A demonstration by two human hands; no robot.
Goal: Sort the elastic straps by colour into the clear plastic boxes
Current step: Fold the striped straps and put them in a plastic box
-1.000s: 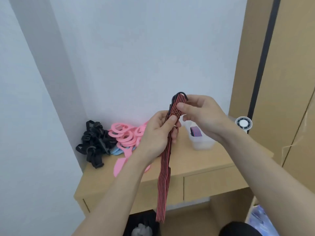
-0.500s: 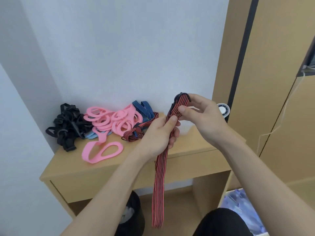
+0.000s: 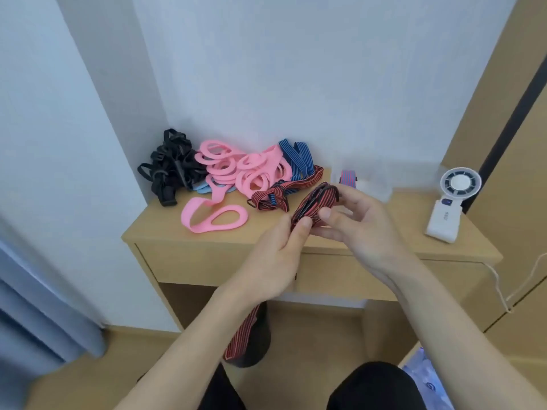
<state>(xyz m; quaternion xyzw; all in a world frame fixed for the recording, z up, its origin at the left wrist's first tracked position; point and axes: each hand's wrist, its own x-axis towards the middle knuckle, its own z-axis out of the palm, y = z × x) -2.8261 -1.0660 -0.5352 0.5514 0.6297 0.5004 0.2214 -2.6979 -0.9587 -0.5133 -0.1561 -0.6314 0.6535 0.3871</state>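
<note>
The limp, light red strap [image 3: 314, 201] is pinched by left hand [image 3: 275, 255] and right hand [image 3: 361, 229] before the clear box [image 3: 377, 184]. Its folded part is best gripped.

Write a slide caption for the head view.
A person's left hand and right hand pinch a half-folded red striped strap at a desk piled with unsorted straps.

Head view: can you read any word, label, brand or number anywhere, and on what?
Nothing can be read.
White handheld fan: a small blue badge and a faint grey marking on its body, both too blurred to read.
Red-striped strap and clear plastic box: no text visible.
</note>
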